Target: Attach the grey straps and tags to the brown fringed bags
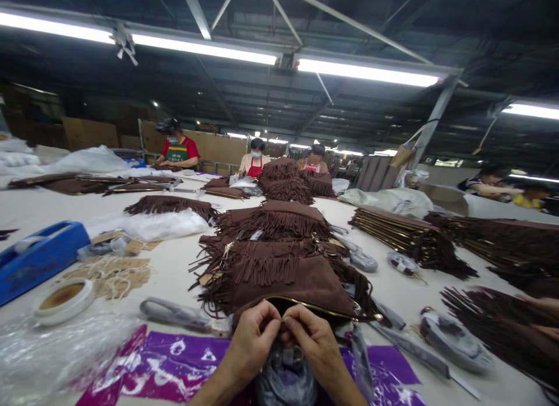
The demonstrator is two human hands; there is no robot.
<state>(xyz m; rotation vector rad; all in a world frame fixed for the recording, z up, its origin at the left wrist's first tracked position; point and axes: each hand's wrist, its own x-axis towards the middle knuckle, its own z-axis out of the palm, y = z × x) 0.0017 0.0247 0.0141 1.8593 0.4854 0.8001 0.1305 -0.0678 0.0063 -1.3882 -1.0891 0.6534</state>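
My left hand [255, 336] and my right hand [312, 335] meet at the near edge of a brown fringed bag [286, 278]. Thumb and fingers of each are pinched together, and whatever lies between the fingertips is too small or hidden to make out. The bag lies flat with its gold zipper [312, 306] partly open just beyond my fingers. Directly below my hands sits a coiled strap in grey plastic wrap [286, 380]. Purple printed plastic bags [174, 362] lie under my wrists.
More fringed bags [288, 211] are piled behind. To the left are a blue tape dispenser [41, 254], a tape roll [65, 298] and cardboard tags [113, 275]. Wrapped straps [454, 339] and stacked bags [402, 234] lie right. At the right edge, another person's hand [544, 316] touches fringe.
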